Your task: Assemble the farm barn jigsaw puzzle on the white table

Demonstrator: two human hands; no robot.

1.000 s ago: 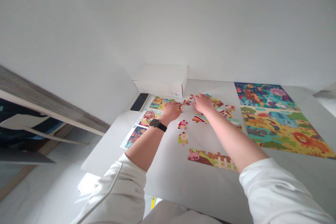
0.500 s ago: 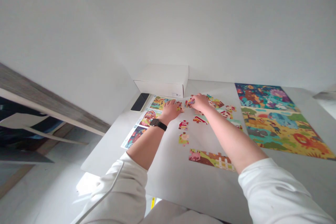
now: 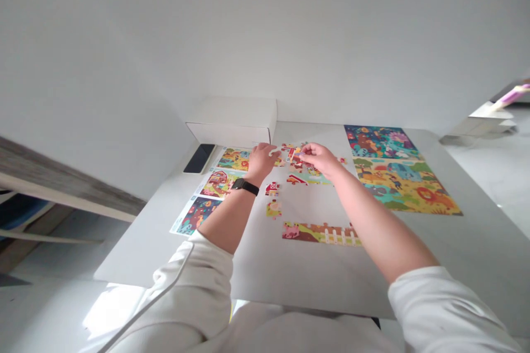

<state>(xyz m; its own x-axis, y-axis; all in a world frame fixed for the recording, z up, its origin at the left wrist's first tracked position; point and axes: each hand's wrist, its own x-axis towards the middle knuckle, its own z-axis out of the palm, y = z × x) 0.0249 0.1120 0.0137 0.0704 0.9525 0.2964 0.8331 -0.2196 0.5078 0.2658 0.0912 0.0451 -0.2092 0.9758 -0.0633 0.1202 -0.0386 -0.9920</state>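
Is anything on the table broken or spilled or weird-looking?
Nothing stands out as broken or spilled. The loose jigsaw pieces lie scattered, apart from the fence strip, but that looks normal for a puzzle not fully joined. The safari picture lies flat. Many pieces are too small to check for little tears.

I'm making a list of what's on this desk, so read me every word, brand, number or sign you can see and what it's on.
Nothing is readable.
White box: faint mark on the front, too small to read.
Picture sheet: tiny marks along its left edge, too small to read.
Puzzle pieces: no legible text.
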